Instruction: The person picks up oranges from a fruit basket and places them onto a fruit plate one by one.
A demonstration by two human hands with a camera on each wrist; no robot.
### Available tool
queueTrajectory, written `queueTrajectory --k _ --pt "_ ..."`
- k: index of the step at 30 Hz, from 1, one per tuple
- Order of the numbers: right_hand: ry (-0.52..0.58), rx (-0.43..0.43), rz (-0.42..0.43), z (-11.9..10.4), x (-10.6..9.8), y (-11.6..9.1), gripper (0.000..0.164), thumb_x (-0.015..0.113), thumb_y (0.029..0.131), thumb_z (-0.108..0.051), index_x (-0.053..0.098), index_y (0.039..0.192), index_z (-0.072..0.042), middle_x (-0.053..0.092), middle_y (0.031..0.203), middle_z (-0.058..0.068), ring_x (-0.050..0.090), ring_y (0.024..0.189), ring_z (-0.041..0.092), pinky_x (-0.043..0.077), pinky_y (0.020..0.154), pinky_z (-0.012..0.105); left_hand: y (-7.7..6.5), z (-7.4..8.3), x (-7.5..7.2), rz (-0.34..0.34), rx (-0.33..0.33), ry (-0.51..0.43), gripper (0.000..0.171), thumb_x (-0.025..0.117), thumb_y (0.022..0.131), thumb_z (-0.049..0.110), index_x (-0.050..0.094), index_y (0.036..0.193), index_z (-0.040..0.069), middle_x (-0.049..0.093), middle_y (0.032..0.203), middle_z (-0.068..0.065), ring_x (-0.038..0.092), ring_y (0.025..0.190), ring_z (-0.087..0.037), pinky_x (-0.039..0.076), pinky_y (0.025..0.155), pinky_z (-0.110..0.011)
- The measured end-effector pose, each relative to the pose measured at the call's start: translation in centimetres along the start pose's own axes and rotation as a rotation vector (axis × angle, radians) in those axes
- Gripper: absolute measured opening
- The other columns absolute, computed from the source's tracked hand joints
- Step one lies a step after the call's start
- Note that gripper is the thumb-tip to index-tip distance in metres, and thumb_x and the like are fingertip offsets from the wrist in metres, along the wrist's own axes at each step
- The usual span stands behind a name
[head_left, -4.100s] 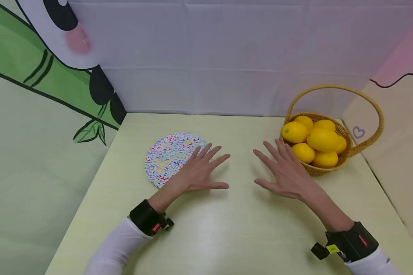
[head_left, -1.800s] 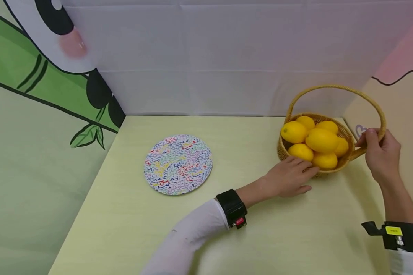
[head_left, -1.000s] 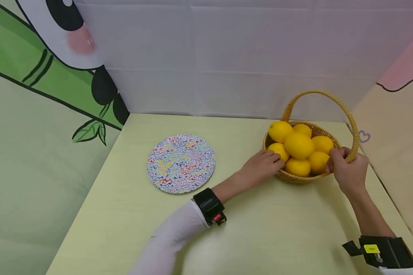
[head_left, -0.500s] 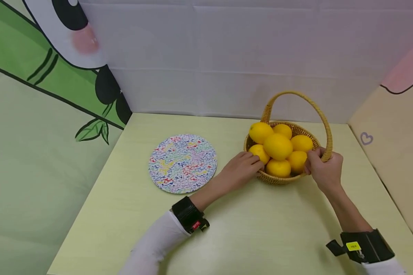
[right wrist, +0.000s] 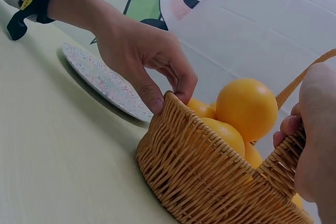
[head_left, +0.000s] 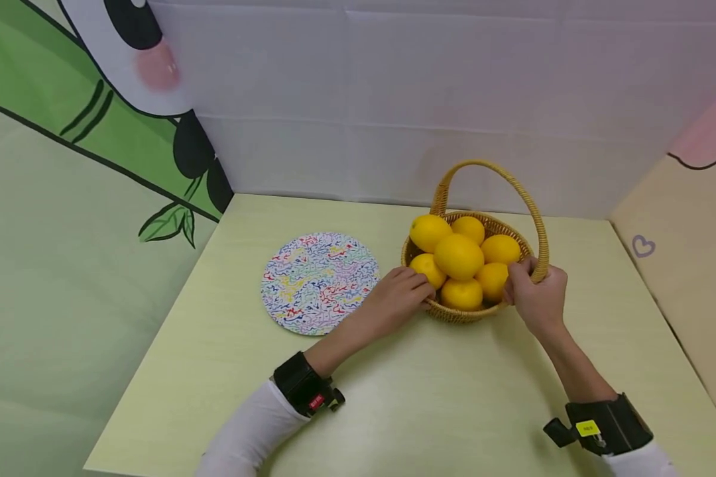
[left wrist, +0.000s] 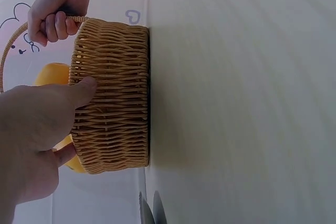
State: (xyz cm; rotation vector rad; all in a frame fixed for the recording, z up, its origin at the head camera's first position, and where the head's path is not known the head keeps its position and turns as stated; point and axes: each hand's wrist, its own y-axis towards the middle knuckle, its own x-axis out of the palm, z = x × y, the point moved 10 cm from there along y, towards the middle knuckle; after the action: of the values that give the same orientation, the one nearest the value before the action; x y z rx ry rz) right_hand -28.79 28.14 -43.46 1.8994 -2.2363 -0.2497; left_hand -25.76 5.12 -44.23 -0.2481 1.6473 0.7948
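A woven wicker basket [head_left: 459,317] with a tall arched handle stands on the table, holding several yellow lemons [head_left: 458,256]. My left hand [head_left: 394,301] pinches the basket's front left rim, thumb outside and fingers over the edge, as the right wrist view shows. The fist of my right hand [head_left: 539,295] grips the lower right end of the handle; in the left wrist view those right-hand fingers [left wrist: 60,24] wrap around it. Left of the basket lies a round board [head_left: 319,281] with a multicoloured squiggle pattern, partly covered by my left hand and forearm.
The pale table [head_left: 429,411] meets a lilac wall cloth [head_left: 370,159] at the back. A cream side wall [head_left: 692,291] with a drawn heart borders the right, and a green-toned panel [head_left: 65,298] the left.
Both hands came from hovering over the table to hold the basket. Basket and lemons have since slid left, from the right back corner to near the round board, which stays put.
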Motion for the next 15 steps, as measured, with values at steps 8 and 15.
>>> queueTrajectory --k 8,15 --pt "-0.016 -0.010 0.022 0.2 0.1 -0.2 0.041 0.059 0.108 -0.002 0.049 0.068 0.004 0.051 0.051 0.004 0.047 0.042 0.018 0.043 0.040 0.032 -0.1 -0.5 0.2 -0.007 -0.002 -0.083 0.015 0.079 0.108 0.023 0.078 0.122 0.017 0.079 0.123 0.001 0.069 0.118 -0.022 0.055 0.116 -0.037" --pt "-0.007 -0.010 0.047 0.2 -0.1 -0.3 0.042 0.059 0.108 -0.004 0.049 0.068 0.003 0.051 0.051 0.004 0.046 0.042 0.018 0.043 0.040 0.030 -0.3 -1.5 -0.8 -0.035 -0.018 -0.367 0.025 0.080 0.107 0.024 0.079 0.129 0.011 0.081 0.128 -0.001 0.072 0.123 -0.021 0.057 0.115 -0.038"
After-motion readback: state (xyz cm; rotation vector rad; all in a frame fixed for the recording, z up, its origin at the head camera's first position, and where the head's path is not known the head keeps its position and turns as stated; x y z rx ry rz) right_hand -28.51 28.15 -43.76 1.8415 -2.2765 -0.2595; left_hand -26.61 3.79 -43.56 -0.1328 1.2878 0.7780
